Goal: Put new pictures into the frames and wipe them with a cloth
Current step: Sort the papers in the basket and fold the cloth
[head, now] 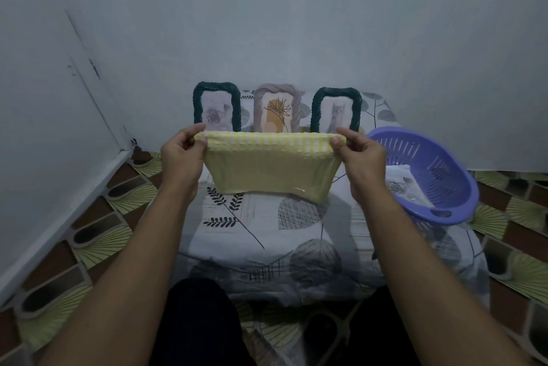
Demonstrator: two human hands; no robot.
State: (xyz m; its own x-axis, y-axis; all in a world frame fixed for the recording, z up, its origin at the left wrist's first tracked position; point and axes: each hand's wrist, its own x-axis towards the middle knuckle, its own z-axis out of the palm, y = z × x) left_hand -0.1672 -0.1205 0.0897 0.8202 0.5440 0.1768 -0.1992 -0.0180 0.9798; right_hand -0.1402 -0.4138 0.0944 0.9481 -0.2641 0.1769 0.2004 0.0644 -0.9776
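A yellow checked cloth (268, 165) hangs stretched in the air between my hands, folded over along its top edge. My left hand (182, 158) pinches its left corner and my right hand (360, 158) pinches its right corner. Behind the cloth three woven picture frames lean upright against the wall: a dark green frame (216, 107) with a pale rose picture, a beige frame (277, 107) with a flower drawing, and a dark green frame (336, 109) with a cat picture. The cloth hides their lower edges.
A low table under a leaf-patterned sheet (267, 235) stands before me. A purple plastic basket (427, 173) with loose pictures (400, 185) inside sits at its right edge. Patterned floor (98, 235) surrounds it; walls close in behind and on the left.
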